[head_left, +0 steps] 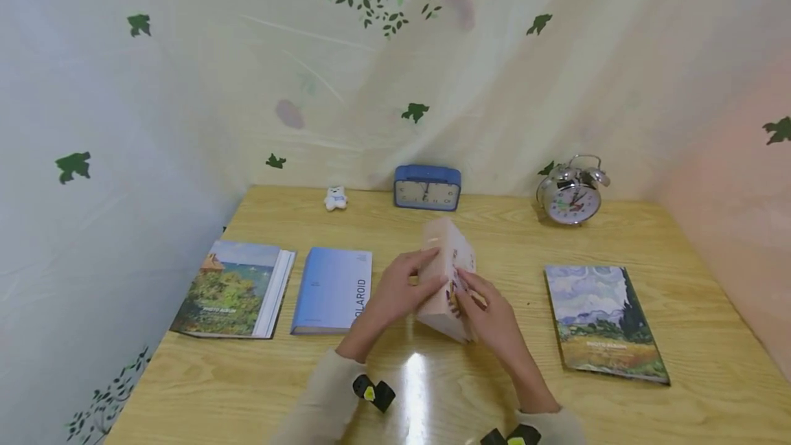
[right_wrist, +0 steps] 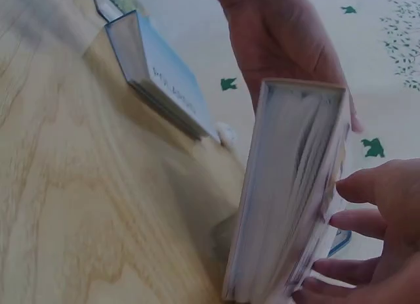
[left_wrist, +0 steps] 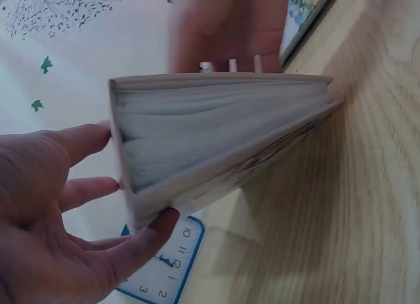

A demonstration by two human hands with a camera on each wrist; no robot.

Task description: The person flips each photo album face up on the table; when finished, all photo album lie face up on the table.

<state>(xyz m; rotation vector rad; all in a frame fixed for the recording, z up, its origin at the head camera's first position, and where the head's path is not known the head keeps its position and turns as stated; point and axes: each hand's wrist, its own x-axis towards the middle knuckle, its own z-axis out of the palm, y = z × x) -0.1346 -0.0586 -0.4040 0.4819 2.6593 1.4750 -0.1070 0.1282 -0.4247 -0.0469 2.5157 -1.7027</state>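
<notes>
A thick pale pink photo album (head_left: pixel 436 302) with small colourful prints on its cover stands tilted on the table, between both hands. My left hand (head_left: pixel 402 287) grips it at the spine; in the left wrist view, fingertips lie on the spine and another digit (left_wrist: pixel 154 232) bends round the cover's edge. With extended fingers, my right hand (head_left: pixel 491 311) touches the printed cover. Several right fingertips (right_wrist: pixel 351 182) rest against that cover in the right wrist view. The page block (right_wrist: pixel 282 179) shows between the covers, which are nearly closed.
Left of the hands lie a blue Polaroid album (head_left: pixel 334 290) and a landscape photo album (head_left: pixel 235 287). Another painted photo album (head_left: pixel 605 321) lies at right. Along the back stand a white bear figure (head_left: pixel 336 198), a blue clock (head_left: pixel 427 188) and a silver twin-bell alarm clock (head_left: pixel 571 194).
</notes>
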